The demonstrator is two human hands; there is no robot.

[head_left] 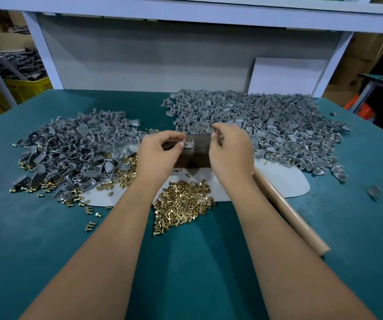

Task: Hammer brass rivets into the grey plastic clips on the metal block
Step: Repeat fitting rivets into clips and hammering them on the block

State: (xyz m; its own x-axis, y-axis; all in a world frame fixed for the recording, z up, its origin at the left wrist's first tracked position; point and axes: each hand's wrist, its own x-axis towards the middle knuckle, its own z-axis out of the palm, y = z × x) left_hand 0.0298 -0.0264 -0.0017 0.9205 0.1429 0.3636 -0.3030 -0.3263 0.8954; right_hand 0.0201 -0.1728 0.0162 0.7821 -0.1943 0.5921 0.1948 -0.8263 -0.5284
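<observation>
A dark metal block (197,153) stands at the middle of the green table. On top of it lies one grey plastic clip (189,143) with a brass rivet in it. My left hand (160,151) pinches that clip between thumb and fingers. My right hand (230,148) hovers over the block's right end with curled fingers; whether it holds anything I cannot tell. A heap of loose brass rivets (183,204) lies just in front of the block, between my forearms.
Grey clips lie in a pile at the left (75,148) and a larger pile at the back right (266,121). A wooden handle (289,211) lies on the table by my right forearm. A white mat (285,181) sits under the block. More rivets are scattered at the left.
</observation>
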